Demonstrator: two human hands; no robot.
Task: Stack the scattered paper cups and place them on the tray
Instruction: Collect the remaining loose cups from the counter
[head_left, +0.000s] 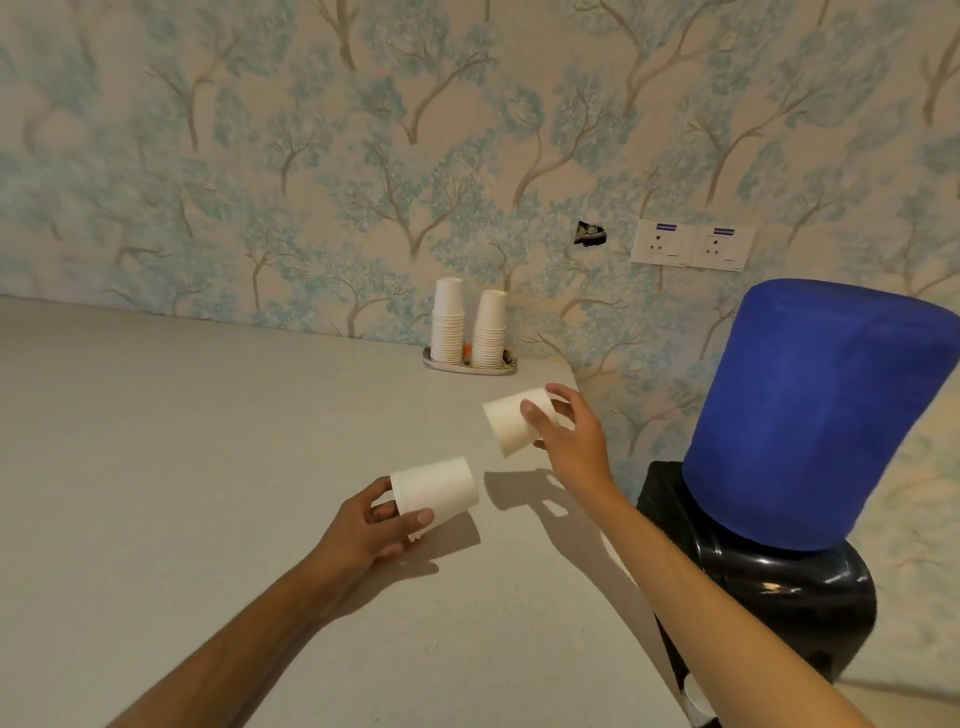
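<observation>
Held low over the worktop (208, 441), the left hand (371, 525) has its fingers wrapped round one paper cup (436, 488); the right hand (566, 431) grips a second cup (511, 421) higher up, well apart. Thin walls could be crushed or the cups misaligned when nested. On the tray (467, 366), two stacks (448, 322) could be toppled. Cup mouths are hidden.

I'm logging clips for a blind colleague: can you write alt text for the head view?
Each hand holds a white paper cup sideways above a grey table: the left hand grips the left cup, the right hand the right cup. Behind them, two cup stacks stand on a small tray by the patterned wall, with a blue water bottle at right.
</observation>
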